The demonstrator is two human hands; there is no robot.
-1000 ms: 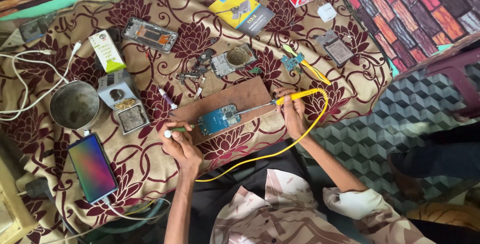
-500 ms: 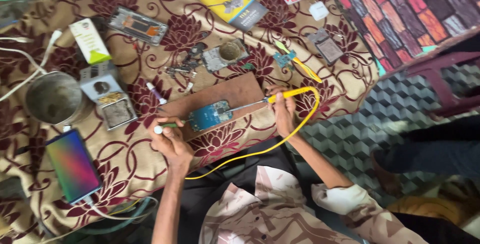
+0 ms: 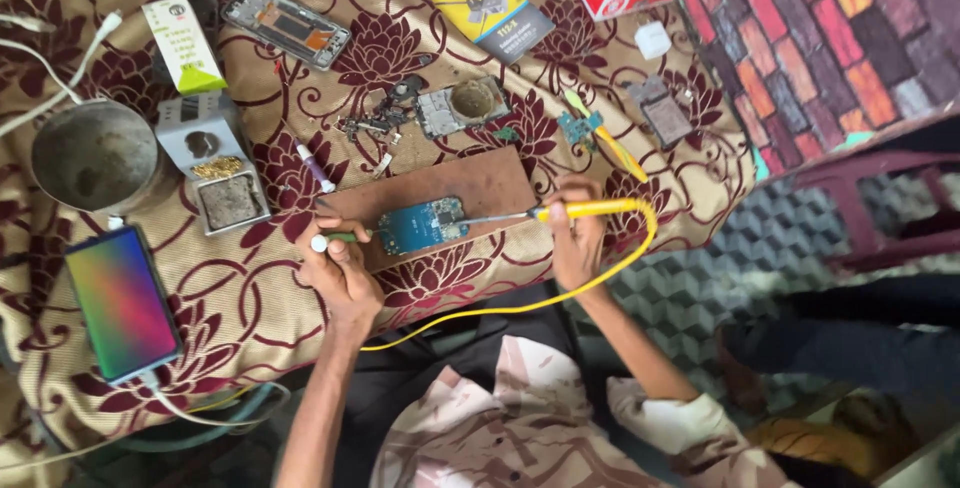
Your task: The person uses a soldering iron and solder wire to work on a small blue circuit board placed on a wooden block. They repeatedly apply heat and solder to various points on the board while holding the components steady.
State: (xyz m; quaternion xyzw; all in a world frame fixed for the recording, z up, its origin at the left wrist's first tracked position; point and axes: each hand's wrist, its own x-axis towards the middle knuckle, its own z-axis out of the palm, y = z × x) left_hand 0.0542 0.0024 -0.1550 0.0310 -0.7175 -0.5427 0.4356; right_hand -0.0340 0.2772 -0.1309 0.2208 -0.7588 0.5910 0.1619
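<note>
A blue circuit board (image 3: 422, 224) lies on a brown wooden board (image 3: 470, 186) over the patterned cloth. My right hand (image 3: 575, 238) grips a yellow soldering iron (image 3: 585, 211), its metal tip reaching left to the circuit board's right edge. My left hand (image 3: 338, 268) holds a small green-handled tool (image 3: 338, 239) at the circuit board's left edge. The iron's yellow cord (image 3: 560, 293) loops down toward my lap.
A lit phone (image 3: 122, 303) lies at left on a cable. A metal bowl (image 3: 95, 158), a soldering stand with sponge (image 3: 215, 168), a phone frame (image 3: 286, 24), boxes (image 3: 487, 6) and small parts (image 3: 463, 106) surround the board. A dark red chair (image 3: 870, 198) stands right.
The view has shifted slightly, so the table contents sit lower and more to the right in frame. Both hands remain at the circuit board with their tools.
</note>
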